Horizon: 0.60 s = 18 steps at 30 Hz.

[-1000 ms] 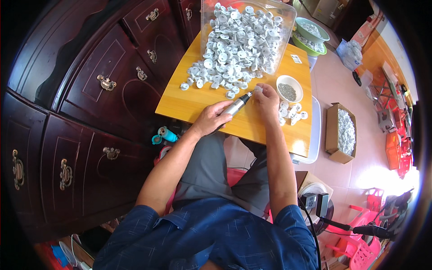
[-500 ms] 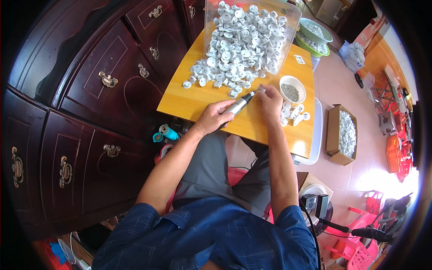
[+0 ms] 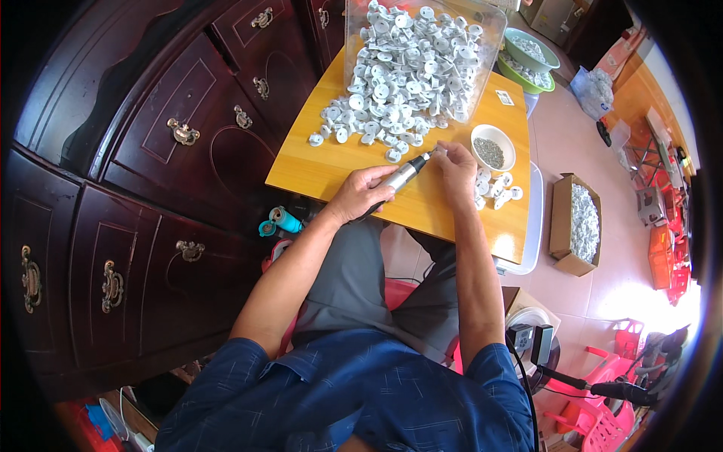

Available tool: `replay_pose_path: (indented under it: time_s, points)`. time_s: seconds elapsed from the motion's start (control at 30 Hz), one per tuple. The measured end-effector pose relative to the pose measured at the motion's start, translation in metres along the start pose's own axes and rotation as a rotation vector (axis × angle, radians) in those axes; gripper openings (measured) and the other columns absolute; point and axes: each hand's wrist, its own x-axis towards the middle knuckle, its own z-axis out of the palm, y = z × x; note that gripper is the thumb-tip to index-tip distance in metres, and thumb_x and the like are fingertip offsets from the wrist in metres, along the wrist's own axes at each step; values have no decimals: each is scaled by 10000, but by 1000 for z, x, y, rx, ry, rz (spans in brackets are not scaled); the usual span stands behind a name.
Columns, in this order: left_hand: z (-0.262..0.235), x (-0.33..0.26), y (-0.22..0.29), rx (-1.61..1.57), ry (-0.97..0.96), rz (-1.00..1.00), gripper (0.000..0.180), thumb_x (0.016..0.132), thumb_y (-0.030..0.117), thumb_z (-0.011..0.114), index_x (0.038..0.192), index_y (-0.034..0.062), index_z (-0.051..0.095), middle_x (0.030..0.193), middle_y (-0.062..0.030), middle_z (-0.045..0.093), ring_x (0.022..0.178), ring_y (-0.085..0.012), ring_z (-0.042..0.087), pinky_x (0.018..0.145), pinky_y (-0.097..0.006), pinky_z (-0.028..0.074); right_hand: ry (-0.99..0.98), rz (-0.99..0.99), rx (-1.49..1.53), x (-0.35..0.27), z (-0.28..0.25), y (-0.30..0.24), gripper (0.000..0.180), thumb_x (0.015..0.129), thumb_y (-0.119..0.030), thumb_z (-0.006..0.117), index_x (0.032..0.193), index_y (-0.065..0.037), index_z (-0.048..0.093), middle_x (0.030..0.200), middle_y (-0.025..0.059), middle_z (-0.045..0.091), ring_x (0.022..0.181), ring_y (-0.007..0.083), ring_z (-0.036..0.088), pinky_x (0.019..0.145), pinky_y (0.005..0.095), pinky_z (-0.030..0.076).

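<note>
My left hand (image 3: 357, 197) is closed around a silver and black electric screwdriver (image 3: 402, 178), which slants up and to the right. Its tip meets a small white plastic part (image 3: 441, 151) pinched in the fingertips of my right hand (image 3: 458, 175); the fingers partly hide that part. Beyond both hands, a large heap of similar white plastic parts (image 3: 399, 83) spills from a clear plastic tub (image 3: 490, 60) onto the wooden table (image 3: 309, 162). Next to my right hand stands a white bowl (image 3: 502, 136) of tiny metal pieces, probably screws. A few white parts (image 3: 498, 192) lie below the bowl.
Dark wooden drawers (image 3: 173, 181) line the left side. On the right, a cardboard box (image 3: 561, 218) of white pieces sits on the tiled floor, with green basins (image 3: 553, 60) behind the table. A turquoise bottle (image 3: 285, 220) is below the table's left edge.
The view has shifted slightly. Both hands keep the same hold, the screwdriver tip still at the small white part.
</note>
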Motion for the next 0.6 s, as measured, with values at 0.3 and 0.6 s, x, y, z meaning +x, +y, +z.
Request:
replay_pose_path:
  time_s: [0.3,0.6]
  points:
    - [-3,-4,4,-43,-54,-9,529,919,193,632,1397,4,505,1042,-67,669,869,-95,636,664,-234,526,-26,-485,-893,-11,-18,-28,163,788,-38,673,905,-124,749,920,116,660,835,242,652,747,364,522]
    - [-2,-5,1,-46,-45,39,542,903,199,643,1395,10,511,999,-57,666,841,-83,624,653,-233,511,-147,-284,-1380,-29,-56,-64,110,779,-98,696,881,-112,736,1021,95,622,1041,305,589,862,451,496]
